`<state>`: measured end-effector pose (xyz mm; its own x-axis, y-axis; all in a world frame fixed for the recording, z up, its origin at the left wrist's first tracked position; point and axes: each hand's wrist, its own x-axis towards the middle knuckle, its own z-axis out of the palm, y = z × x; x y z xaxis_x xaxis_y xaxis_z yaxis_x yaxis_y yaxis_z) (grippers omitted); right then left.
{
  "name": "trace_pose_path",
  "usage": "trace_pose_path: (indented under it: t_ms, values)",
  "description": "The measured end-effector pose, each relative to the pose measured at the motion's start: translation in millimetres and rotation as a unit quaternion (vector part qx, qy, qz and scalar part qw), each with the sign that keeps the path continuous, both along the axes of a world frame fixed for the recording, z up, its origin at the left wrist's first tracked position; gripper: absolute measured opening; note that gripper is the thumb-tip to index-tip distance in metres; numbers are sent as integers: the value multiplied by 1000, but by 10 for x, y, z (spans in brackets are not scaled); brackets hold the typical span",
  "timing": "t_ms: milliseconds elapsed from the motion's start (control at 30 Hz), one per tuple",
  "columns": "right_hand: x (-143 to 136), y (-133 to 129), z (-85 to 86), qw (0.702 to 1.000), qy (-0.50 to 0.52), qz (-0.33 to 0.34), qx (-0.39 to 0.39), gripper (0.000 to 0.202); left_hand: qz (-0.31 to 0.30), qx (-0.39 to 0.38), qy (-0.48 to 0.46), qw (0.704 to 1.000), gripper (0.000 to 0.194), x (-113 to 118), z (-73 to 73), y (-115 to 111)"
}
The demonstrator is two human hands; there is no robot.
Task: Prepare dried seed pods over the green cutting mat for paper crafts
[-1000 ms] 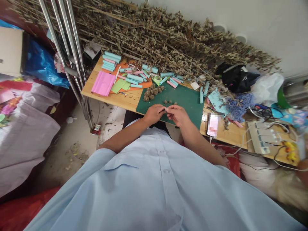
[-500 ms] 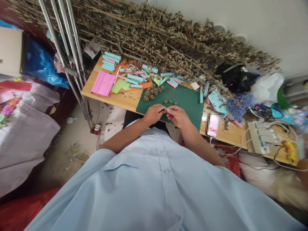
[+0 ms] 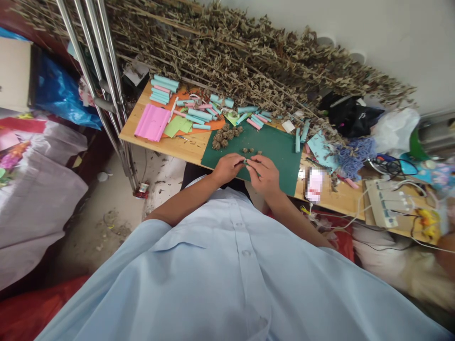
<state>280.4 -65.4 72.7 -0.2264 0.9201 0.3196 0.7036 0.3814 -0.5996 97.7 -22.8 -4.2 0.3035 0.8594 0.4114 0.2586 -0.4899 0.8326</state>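
Observation:
At the near edge of the green cutting mat (image 3: 280, 147), my left hand (image 3: 227, 169) and my right hand (image 3: 265, 174) meet fingertip to fingertip. Both are closed in a pinch around something small and dark, mostly covered by the fingers, so its kind does not show. Just beyond my fingers lie several small brown crumbly balls (image 3: 251, 150). A larger heap of brown balls (image 3: 223, 136) sits on the mat's left part.
Rolled blue and pink papers (image 3: 199, 115) and a pink paper stack (image 3: 152, 123) cover the table's left. Dried plant stalks (image 3: 213, 52) span the back. To the right are a lit phone (image 3: 314, 184), blue yarn (image 3: 355, 152) and a power strip (image 3: 384, 201). Metal crutches (image 3: 103, 80) stand at left.
My right hand has turned, its back now facing more upward and its fingers stretched toward the left hand's fingertips. The left hand stays nearly in place. The brown balls have not visibly moved.

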Motion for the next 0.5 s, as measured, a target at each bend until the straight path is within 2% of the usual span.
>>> trace_pose_path:
  t_ms: [167, 333, 400, 500]
  values:
    - [-11, -32, -19, 990, -138, 6, 22, 35, 2, -5, 13, 1000, 16, 2, 16, -2]
    - [-37, -26, 81, 974, -223, 22, 24, 33, -8, 5, 15, 1000, 18, 5, -1, 10]
    - [-37, 2, 94, 980, -197, 28, 11, 31, -5, 9, 13, 1000, 18, 6, -17, 15]
    - [-32, 45, 32, 998, -63, 1, -17, 29, -4, 7, 7, 1000, 17, 8, -43, 23]
